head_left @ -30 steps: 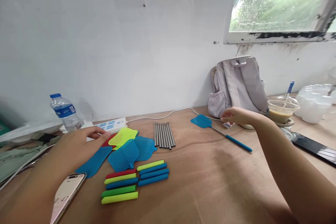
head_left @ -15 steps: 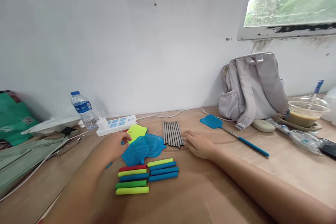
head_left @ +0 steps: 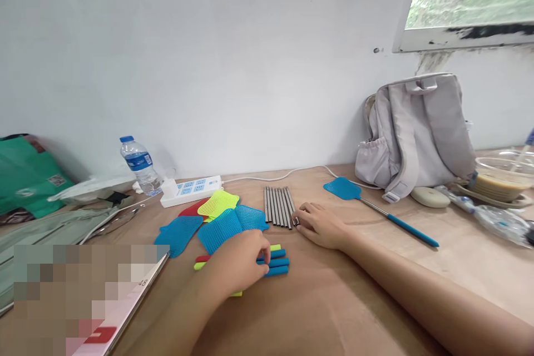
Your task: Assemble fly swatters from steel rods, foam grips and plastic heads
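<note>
My left hand hangs over a set of coloured foam handle tubes, hiding many of them. Its fingers are curled but apart, nearest the blue tubes; contact with them is unclear. By the row of thin metal rods lies my right hand, palm down with fingers loosely apart, the fingertips at the rightmost rod's near end. Mesh fly swatter heads lie left of the rods: blue, yellow and red. An assembled blue fly swatter rests to the right.
At the back stand a water bottle, a white power strip and a grey backpack. A cup of drink is far right beside plastic wrapping. At lower left, a partly pixelated flat object with a pale edge covers the table.
My left hand has moved right and nearer from the swatter heads to over the foam tubes. My right hand stays by the rods. The view has shifted, and the pixelated object appears at lower left.
</note>
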Demonstrator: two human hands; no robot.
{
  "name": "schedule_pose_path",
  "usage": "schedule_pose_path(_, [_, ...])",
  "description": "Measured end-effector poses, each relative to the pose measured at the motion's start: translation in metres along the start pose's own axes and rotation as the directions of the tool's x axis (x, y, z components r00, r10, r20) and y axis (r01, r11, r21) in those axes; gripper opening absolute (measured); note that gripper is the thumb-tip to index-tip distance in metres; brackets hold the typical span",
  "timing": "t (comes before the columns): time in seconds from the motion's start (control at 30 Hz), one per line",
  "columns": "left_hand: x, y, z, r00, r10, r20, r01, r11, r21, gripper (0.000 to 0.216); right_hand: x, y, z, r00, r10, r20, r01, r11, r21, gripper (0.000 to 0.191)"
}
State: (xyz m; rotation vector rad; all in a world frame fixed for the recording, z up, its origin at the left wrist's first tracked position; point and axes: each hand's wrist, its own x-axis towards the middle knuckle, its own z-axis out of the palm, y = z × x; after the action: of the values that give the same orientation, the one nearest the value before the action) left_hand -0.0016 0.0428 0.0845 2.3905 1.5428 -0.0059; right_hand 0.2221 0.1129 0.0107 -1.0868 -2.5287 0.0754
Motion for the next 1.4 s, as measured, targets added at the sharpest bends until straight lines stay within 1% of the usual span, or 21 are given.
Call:
schedule_pose_path(0.13, [-0.004, 0.013, 0.01, 0.999, 0.05, 0.015, -0.051, 0.997, 0.055, 0.012, 0.002, -0.001, 0.0, 1.0, 0.026, 0.001, -0.026, 1.0, 0.0, 0.02])
schedule_pose_path(0.33, [-0.001, 0.019, 0.015, 0.996, 0.082, 0.036, -0.086, 0.987, 0.136, 0.008, 0.007, 0.001, 0.003, 0.998, 0.057, -0.012, -0.056, 0.997, 0.056, 0.018])
schedule_pose_path(0.4, [0.001, 0.018, 0.018, 0.993, 0.111, 0.035, -0.115, 0.982, 0.147, 0.01, 0.01, 0.004, 0.007, 0.993, 0.116, -0.013, -0.115, 0.989, 0.094, 0.02])
schedule_pose_path(0.5, [0.003, 0.017, 0.021, 0.991, 0.127, 0.044, -0.133, 0.97, 0.201, 0.014, 0.017, 0.008, 0.011, 0.959, 0.284, -0.002, -0.282, 0.953, 0.111, 0.018])
schedule_pose_path(0.57, [0.004, 0.018, 0.021, 0.991, 0.113, 0.07, -0.127, 0.962, 0.242, 0.017, 0.023, 0.009, 0.014, 0.931, 0.366, 0.012, -0.365, 0.926, 0.098, 0.016])
schedule_pose_path(0.63, [0.005, 0.022, 0.018, 0.991, 0.089, 0.102, -0.113, 0.959, 0.26, 0.018, 0.031, 0.008, 0.014, 0.907, 0.419, 0.028, -0.42, 0.904, 0.081, 0.018])
schedule_pose_path(0.77, [0.005, 0.032, 0.01, 0.985, 0.03, 0.172, -0.069, 0.971, 0.227, 0.021, 0.042, 0.002, 0.015, 0.856, 0.514, 0.061, -0.517, 0.854, 0.063, 0.017])
schedule_pose_path(0.83, [0.004, 0.034, 0.009, 0.98, 0.021, 0.196, -0.061, 0.977, 0.202, 0.021, 0.042, 0.0, 0.015, 0.842, 0.536, 0.065, -0.54, 0.837, 0.091, 0.017])
schedule_pose_path(0.9, [0.001, 0.032, 0.008, 0.981, 0.041, 0.19, -0.073, 0.984, 0.165, 0.019, 0.038, 0.002, 0.016, 0.84, 0.539, 0.058, -0.541, 0.828, 0.149, 0.015])
schedule_pose_path(0.97, [-0.003, 0.028, 0.008, 0.986, 0.078, 0.147, -0.093, 0.991, 0.099, 0.016, 0.032, 0.006, 0.016, 0.847, 0.53, 0.043, -0.524, 0.82, 0.231, 0.013])
schedule_pose_path(1.03, [-0.008, 0.025, 0.006, 0.991, 0.102, 0.09, -0.103, 0.995, 0.009, 0.012, 0.027, 0.011, 0.014, 0.862, 0.507, 0.023, -0.484, 0.808, 0.336, 0.018])
schedule_pose_path(1.13, [-0.016, 0.026, -0.001, 0.993, 0.118, 0.006, -0.116, 0.978, -0.171, 0.009, 0.025, 0.013, 0.004, 0.901, 0.434, -0.008, -0.366, 0.77, 0.523, 0.029])
schedule_pose_path(1.2, [-0.02, 0.031, -0.005, 0.992, 0.126, -0.029, -0.129, 0.949, -0.287, 0.009, 0.026, 0.007, -0.007, 0.924, 0.38, -0.047, -0.266, 0.726, 0.634, 0.032])
schedule_pose_path(1.27, [-0.021, 0.036, -0.007, 0.993, 0.113, -0.043, -0.121, 0.924, -0.364, 0.008, 0.028, -0.005, -0.023, 0.943, 0.319, -0.099, -0.127, 0.616, 0.777, 0.03])
schedule_pose_path(1.33, [-0.021, 0.04, -0.005, 0.996, 0.082, -0.038, -0.09, 0.911, -0.403, 0.011, 0.027, -0.021, -0.04, 0.961, 0.239, -0.137, 0.017, 0.447, 0.894, 0.028])
schedule_pose_path(1.4, [-0.019, 0.042, -0.002, 0.998, 0.059, -0.03, -0.066, 0.906, -0.419, 0.012, 0.022, -0.036, -0.056, 0.979, 0.142, -0.143, 0.096, 0.297, 0.95, 0.024])
